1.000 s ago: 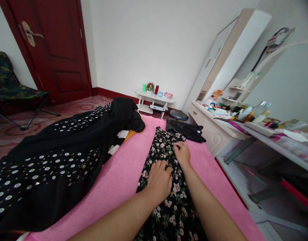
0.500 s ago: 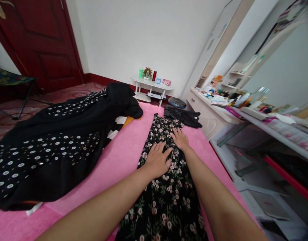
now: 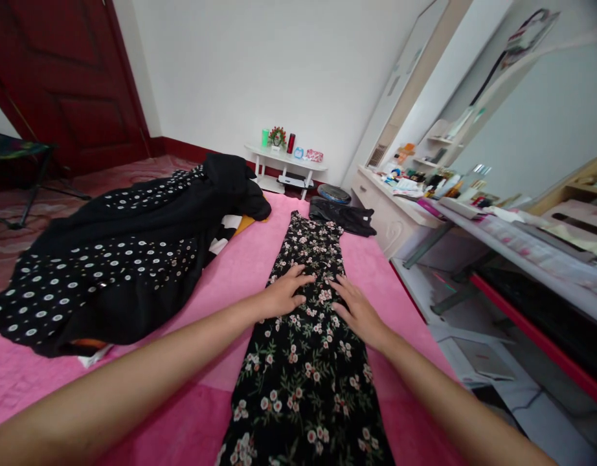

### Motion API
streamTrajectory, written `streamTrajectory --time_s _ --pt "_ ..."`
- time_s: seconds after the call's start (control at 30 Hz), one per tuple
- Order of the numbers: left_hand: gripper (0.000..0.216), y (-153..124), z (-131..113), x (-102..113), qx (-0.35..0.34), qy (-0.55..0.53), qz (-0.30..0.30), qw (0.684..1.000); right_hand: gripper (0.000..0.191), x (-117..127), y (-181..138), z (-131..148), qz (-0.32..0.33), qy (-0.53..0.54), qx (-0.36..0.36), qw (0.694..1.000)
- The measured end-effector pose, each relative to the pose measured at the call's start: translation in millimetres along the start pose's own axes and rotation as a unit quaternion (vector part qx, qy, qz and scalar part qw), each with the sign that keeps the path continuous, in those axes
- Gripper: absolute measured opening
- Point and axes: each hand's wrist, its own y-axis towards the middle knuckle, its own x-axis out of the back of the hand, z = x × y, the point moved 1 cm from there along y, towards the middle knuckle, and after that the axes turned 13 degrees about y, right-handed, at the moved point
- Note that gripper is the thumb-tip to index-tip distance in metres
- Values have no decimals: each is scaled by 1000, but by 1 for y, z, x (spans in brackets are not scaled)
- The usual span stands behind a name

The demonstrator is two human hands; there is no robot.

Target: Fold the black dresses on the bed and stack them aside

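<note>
floral sleeveless dress (image 3: 308,362) lies lengthwise on pink bedspread (image 3: 237,268), neckline at far end, lower end running out of view. left hand (image 3: 283,294) open, fingers spread over its left side. right hand (image 3: 359,314) also open, over its right side; neither grips cloth. how hard they press: cannot tell.

progress, by judgement: dress laid out and close to flat, no fold seen in the visible part. hem unseen, so its state cannot be told. black dotted garment (image 3: 123,259) lies loose in a heap to the left, untouched. dark garment (image 3: 344,217) sits by the neckline, bunched or folded, unclear.

room: wide strip of bedspread between dress and heap; narrower strip on the right, then the bed edge, with dressing table (image 3: 371,191) beyond. little room past the neckline.
</note>
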Motion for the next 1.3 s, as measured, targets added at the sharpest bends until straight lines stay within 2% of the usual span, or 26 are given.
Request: streamTrajectory --time_s 0.1,0.2,0.3,0.37,0.5,0.63,0.8,0.97,1.03,1.17,1.23,1.3 --pt "51 -33 -3 15 -47 -12 76 996 52 9 -36 27 9 51 74 996" --pt "62 -64 -10 31 -71 -17 128 989 47 17 -62 57 47 53 168 983" --pt "70 -87 -19 42 -83 -17 140 987 43 23 -76 85 91 29 255 962" --pt "66 -97 -25 48 -94 -20 134 986 38 26 -80 100 119 22 290 949" --pt "42 -108 -37 56 -126 -12 133 983 25 29 -79 115 130 42 307 942" --pt "14 -117 -49 52 -171 10 133 976 25 32 -81 117 114 95 289 946" --pt "12 -124 -63 44 -192 -1 132 973 28 32 -87 122 122 108 263 951" --pt "16 -121 -64 53 -180 -11 158 971 15 35 -97 114 119 76 265 954" --pt "26 -121 -53 61 -170 -7 147 974 24 41 -104 99 114 40 254 960" --pt "62 -127 -23 76 -131 56 114 983 49 54 -123 52 105 -49 212 970" --pt "74 -130 -13 80 -120 73 118 983 54 54 -126 35 92 -65 191 975" --pt "79 -129 -11 80 -124 71 125 982 56 50 -124 29 93 -58 190 976"
